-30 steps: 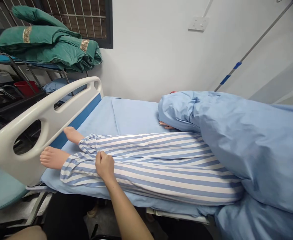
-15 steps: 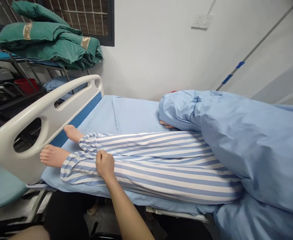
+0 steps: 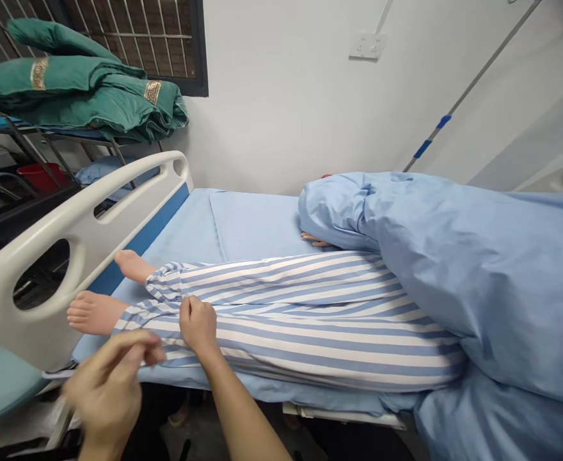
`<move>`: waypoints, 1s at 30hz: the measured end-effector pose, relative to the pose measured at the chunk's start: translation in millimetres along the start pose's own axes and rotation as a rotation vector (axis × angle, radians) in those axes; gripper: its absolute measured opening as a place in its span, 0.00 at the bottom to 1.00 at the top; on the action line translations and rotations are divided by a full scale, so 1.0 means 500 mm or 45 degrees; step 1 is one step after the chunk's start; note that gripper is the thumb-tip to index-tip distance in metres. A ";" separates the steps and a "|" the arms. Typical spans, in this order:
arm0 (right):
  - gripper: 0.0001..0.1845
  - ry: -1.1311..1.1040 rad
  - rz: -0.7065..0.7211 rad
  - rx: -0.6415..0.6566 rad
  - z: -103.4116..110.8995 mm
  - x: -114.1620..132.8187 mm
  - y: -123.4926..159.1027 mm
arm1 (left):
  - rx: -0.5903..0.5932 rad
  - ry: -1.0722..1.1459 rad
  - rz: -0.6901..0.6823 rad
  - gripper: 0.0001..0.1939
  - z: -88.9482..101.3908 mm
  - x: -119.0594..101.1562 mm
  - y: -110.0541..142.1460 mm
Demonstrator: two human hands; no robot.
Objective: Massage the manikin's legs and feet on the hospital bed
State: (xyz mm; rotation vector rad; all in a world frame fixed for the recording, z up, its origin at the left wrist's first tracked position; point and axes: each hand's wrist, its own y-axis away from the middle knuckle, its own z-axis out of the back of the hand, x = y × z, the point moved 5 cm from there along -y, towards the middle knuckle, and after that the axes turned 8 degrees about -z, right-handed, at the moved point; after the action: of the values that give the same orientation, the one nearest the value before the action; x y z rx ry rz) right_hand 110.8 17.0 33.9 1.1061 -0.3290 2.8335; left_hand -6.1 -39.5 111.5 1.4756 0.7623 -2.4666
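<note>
A pair of blue-and-white striped pajama trousers (image 3: pixel 310 333) covers the legs of a figure lying on the bed. Its smooth bare feet (image 3: pixel 98 312) look like a manikin's. My right hand (image 3: pixel 198 325) is closed in a fist at the nearer lower leg, against the striped cloth; the fingertips are hidden. My left hand (image 3: pixel 113 384) is raised at the near edge of the bed, just below the nearer foot and cuff. Its fingers are partly curled and smeared by motion, and I see nothing in them.
The cream footboard (image 3: pixel 3 275) stands beyond the feet. A bunched light-blue quilt (image 3: pixel 454 256) covers the figure's upper part, and fingers peek out beneath its edge. Folded green bedding (image 3: pixel 84 96) lies by the window. A pole (image 3: pixel 473 89) leans against the wall.
My left hand has come up from the lower left edge toward the nearer foot. The right fist stays at the lower leg. The view has shifted slightly.
</note>
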 end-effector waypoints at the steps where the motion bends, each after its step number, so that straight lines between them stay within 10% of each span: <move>1: 0.21 -0.012 -0.002 -0.003 0.001 0.000 0.000 | 0.042 0.104 -0.020 0.16 -0.010 -0.006 0.015; 5: 0.21 -0.068 -0.021 0.005 0.003 0.000 -0.003 | 0.146 0.368 0.007 0.25 -0.086 0.024 -0.003; 11: 0.21 -0.291 -0.084 -0.052 0.010 -0.009 -0.006 | 0.233 -0.127 -0.217 0.22 -0.177 0.132 -0.029; 17: 0.21 -0.427 -0.143 -0.033 0.003 -0.015 -0.014 | 0.207 -0.392 -0.413 0.22 -0.181 0.157 -0.009; 30: 0.21 -0.176 -0.026 -0.059 0.027 -0.023 -0.001 | 0.304 -0.483 -0.228 0.24 -0.189 0.170 -0.020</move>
State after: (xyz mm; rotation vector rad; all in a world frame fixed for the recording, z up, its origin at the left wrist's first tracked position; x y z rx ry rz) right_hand 128.3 14.5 35.8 1.2908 -0.3886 2.7240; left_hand 20.7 26.6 6.0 0.9823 0.5614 -2.9359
